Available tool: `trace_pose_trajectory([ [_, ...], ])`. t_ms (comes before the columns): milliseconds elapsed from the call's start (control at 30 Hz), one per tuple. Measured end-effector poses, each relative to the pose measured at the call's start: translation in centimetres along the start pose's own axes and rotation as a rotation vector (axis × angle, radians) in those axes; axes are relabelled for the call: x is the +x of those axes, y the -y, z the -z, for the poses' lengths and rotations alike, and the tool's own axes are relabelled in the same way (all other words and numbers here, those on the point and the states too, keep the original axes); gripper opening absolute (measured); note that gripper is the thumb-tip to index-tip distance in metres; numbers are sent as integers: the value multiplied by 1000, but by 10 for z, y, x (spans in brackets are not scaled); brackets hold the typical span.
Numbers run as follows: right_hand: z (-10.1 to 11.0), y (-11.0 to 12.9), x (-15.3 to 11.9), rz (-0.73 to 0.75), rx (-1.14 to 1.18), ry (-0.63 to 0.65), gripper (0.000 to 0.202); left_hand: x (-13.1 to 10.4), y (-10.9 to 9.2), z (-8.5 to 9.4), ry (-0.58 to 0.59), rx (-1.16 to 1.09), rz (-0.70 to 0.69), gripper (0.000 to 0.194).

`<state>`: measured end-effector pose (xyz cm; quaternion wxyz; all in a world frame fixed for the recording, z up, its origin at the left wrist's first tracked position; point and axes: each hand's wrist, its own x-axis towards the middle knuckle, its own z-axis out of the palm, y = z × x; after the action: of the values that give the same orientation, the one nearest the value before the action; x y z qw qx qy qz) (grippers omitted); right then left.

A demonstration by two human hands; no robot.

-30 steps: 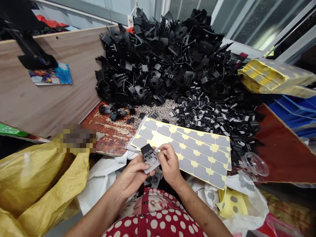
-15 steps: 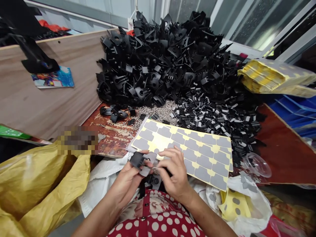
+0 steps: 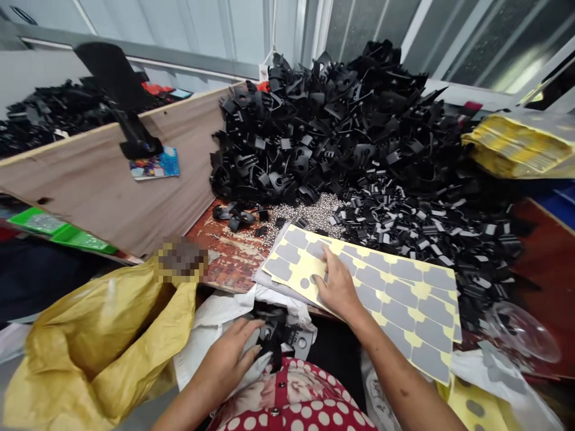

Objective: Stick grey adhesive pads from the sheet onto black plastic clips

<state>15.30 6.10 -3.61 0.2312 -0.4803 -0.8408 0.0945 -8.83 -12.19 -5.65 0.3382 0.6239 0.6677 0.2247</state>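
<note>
While right hand, empty, was half open over sticker sheet, left hand curled loosely at black clips, hold unclear.

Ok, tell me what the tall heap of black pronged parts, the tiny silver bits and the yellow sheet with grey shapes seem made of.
Black pronged parts: likely moulded plastic, satin, by their soft highlights.
Tiny silver bits: probably metal, polished, by their bright glints.
Yellow sheet with grey shapes: perhaps paper or thin film, fairly matt, lacking strong glare.
</note>
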Motion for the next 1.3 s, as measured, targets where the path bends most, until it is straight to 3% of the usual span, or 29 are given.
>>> trace_pose_trajectory([
  [100, 6, -2, -15, 166, -130, 60, 50, 7, 3, 22, -59, -39, -28, 38],
  [200, 11, -11, -24, 326, -218, 164, 55, 28, 11, 58, -232, 25, -47, 39],
  [300, 23, -28, -14, 500, -144, 337, 62, 66, 14, 98, -386, 239, -1, 46],
  [367, 32, -40, 2, 627, -42, 439, 63, 99, 12, 119, -423, 436, 73, 47],
  [500, 44, -60, 30, 763, 123, 516, 69, 161, 5, 140, -481, 555, 173, 44],
  [633, 43, -77, 35, 772, 153, 468, 64, 193, 5, 138, -483, 555, 238, 43],
  [800, 47, -78, 20, 735, 105, 325, 46, 194, 1, 143, -524, 468, 250, 45],
  [900, 49, -52, 4, 585, 87, 153, 30, 189, -6, 159, -582, 396, 245, 47],
  [1000, 43, -10, -14, 406, 229, -15, 24, 187, -13, 175, -616, 301, 209, 47],
  [1167, 16, 39, -31, 241, 409, 58, 28, 194, -28, 189, -738, 33, 163, 48],
  [1233, 5, 44, -33, 207, 386, 45, 27, 196, -38, 184, -768, -145, 160, 52],
  [1300, -1, 44, -35, 188, 406, 21, 23, 193, -53, 168, -698, -363, 135, 53],
])
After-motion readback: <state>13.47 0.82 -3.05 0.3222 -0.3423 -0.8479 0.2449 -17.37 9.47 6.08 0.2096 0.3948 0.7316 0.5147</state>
